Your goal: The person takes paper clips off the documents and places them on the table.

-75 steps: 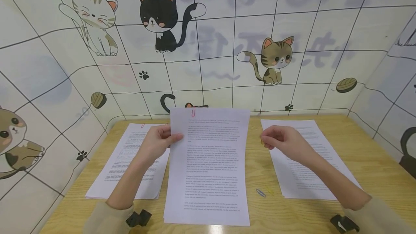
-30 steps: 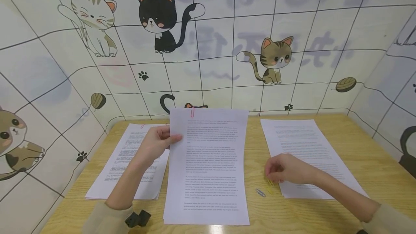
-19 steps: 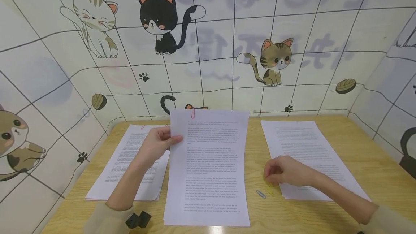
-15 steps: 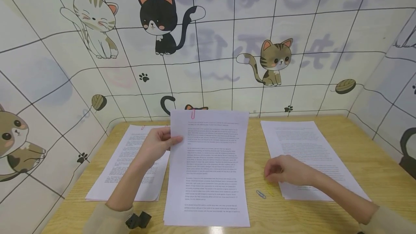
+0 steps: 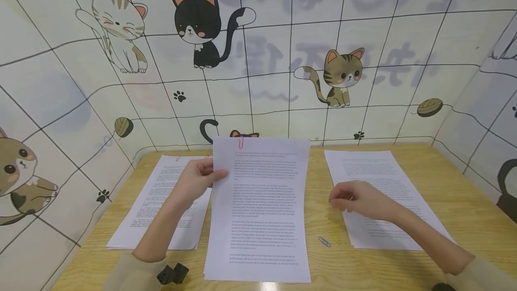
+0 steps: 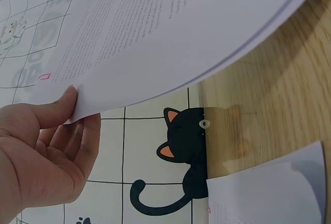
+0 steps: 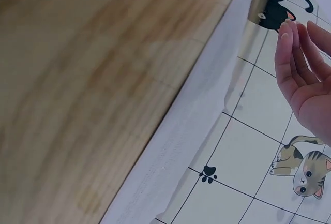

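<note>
Left hand: the left hand pinches the left edge of the clipped sheets, thumb on the printed face, the other fingers behind; the left wrist view shows the same pinch.
Clipped sheets: a stack of printed pages held tilted up off the table in the middle, lower edge near the front edge of the table; a red clip sits on its top left corner.
Right hand: the right hand hovers over the near left part of the right stack, fingers loosely bent and apart, holding nothing; the right wrist view shows the fingers relaxed with air between them and the table.
Loose clips: 2 lie flat on the table between the clipped sheets and the right stack, a blue clip and a yellow clip just beside it, both below the right hand and apart from it.
Left stack: the left stack lies flat at the left of the table, partly under the left forearm, with a small red clip at its top edge.
Right stack: printed pages lying flat at the right.
Wall: a tiled wall with cartoon cats stands behind the table.
</note>
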A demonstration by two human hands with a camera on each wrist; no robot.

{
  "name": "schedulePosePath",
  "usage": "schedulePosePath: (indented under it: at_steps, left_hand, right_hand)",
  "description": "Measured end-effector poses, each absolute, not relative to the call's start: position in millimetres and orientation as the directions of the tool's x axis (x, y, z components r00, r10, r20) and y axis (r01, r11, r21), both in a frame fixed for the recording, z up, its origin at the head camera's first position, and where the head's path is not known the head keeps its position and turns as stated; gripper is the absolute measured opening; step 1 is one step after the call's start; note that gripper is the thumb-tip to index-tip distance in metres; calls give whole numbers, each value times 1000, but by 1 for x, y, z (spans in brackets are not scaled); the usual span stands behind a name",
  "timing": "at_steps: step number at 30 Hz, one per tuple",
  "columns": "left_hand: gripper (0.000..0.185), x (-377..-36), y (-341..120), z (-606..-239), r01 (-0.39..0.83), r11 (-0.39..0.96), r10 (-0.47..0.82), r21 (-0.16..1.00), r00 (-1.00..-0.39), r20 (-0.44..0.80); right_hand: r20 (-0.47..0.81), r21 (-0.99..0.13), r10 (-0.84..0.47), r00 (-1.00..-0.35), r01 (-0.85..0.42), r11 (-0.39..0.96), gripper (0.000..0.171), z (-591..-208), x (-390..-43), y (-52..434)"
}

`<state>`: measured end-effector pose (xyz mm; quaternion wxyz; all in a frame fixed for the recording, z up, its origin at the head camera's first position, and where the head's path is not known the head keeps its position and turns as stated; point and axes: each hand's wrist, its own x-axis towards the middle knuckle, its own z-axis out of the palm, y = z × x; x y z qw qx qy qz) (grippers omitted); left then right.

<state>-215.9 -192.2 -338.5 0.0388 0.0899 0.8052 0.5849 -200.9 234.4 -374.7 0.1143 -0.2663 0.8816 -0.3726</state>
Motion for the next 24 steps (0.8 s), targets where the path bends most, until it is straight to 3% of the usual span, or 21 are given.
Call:
schedulePosePath:
  at_steps: [12, 24]
  left_hand:
    - [28, -217, -191, -340, 107, 312, 189, 944, -981, 49]
    - [30, -219, -192, -343, 101, 321, 183, 942, -982, 43]
  right_hand:
    - [117, -749, -483, -868, -396, 531, 14, -354, -210, 232]
    - [224, -828, -427, -876, -403, 391, 22, -333, -213, 213]
